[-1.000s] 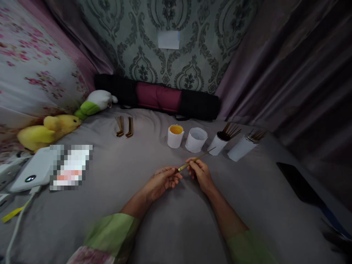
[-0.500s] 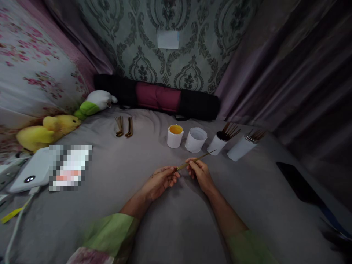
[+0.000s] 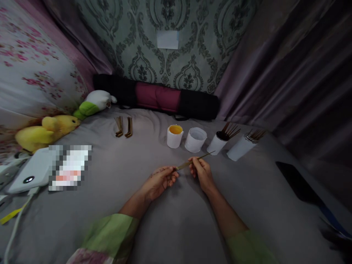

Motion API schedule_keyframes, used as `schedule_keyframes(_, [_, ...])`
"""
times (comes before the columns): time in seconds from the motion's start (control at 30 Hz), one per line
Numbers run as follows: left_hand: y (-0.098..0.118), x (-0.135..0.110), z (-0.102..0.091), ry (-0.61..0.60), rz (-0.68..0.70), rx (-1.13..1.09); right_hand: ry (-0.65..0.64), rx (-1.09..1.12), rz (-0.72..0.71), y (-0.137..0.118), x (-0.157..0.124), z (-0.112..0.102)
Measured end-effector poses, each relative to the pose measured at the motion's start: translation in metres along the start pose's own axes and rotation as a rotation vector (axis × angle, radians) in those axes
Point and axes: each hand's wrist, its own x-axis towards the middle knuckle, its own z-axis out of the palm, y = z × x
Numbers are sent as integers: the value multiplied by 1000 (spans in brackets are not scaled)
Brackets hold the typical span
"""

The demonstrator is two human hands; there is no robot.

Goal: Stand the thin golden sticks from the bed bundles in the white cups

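Grey sheet (image 3: 115, 165) below; your left hand (image 3: 159, 183) pinches paintbrush (image 3: 183, 166) at bristle end, right hand (image 3: 202, 173) pinches handle (image 3: 206, 154), long axis slanting far and right toward white cup (image 3: 215, 146).

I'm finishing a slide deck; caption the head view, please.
Left hand pinches the bristle end of a slim paintbrush, right hand holding its handle, near four white containers.
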Motion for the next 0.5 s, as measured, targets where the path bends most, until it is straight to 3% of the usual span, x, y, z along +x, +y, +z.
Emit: schedule_keyframes(0.5, [0,0,-1,-14,16,10,210,76,-22,1,5,-6])
